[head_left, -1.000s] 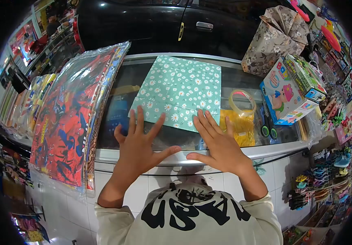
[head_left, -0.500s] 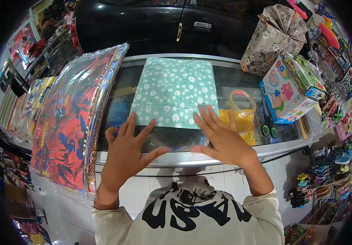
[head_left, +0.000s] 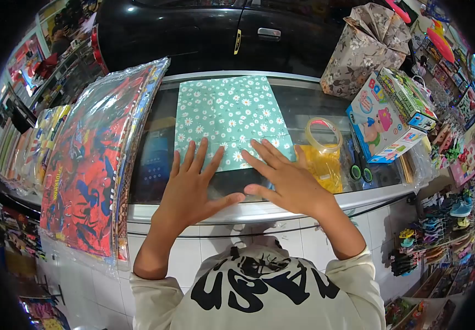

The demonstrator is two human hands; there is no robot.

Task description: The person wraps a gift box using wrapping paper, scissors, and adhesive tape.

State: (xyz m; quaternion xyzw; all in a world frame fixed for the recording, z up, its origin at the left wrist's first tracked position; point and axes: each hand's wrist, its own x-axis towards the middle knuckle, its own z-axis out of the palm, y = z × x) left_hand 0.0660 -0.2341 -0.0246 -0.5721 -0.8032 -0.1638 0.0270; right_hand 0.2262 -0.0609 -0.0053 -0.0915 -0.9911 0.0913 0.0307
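A green sheet of daisy-patterned paper (head_left: 229,113) lies on the glass counter (head_left: 298,104), its near edge toward me and slightly turned. My left hand (head_left: 193,184) is spread open, with its fingertips on the paper's near left part. My right hand (head_left: 284,179) is also open, its fingers flat over the near right corner. The two thumbs point at each other over the glass, with a small space between their tips. A roll of clear tape (head_left: 324,147) stands just right of the paper, by a yellow plastic packet (head_left: 321,168).
Scissors (head_left: 361,168) with green-ringed handles lie right of the packet. Further right are a boxed toy (head_left: 378,121) and a floral-wrapped parcel (head_left: 358,55). Plastic-wrapped Spider-Man packs (head_left: 91,170) cover the left end. A black car (head_left: 182,33) stands behind the counter.
The paper has turned and shifted left, its far right corner most of all. My left hand has moved right onto the near edge, and my right hand a little left.
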